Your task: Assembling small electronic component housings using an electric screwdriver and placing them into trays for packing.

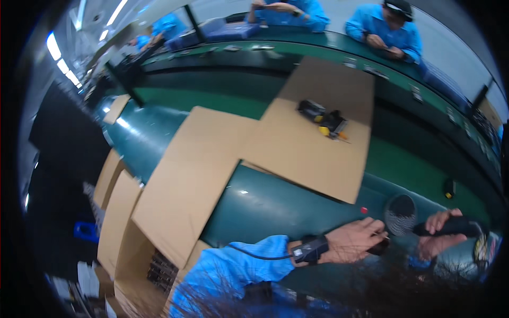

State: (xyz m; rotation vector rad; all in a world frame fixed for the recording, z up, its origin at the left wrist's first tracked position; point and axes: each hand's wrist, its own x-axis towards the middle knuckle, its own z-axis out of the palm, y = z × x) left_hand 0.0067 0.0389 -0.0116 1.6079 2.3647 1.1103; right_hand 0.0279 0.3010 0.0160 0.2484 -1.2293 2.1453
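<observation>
Open green tabletop [275, 208] between hands [351, 242] and cardboard edge [305, 177]

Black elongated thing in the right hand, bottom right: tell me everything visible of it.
The black elongated object lies roughly crosswise at the lower right of the picture, over the green work surface. It looks dark and fairly smooth, possibly plastic or rubber, thicker to the right and narrowing toward the rounded grey item on its left. The right hand grips it, fingers over its upper side. Blur hides finer parts; whether it rests on the surface can't be told.
</observation>
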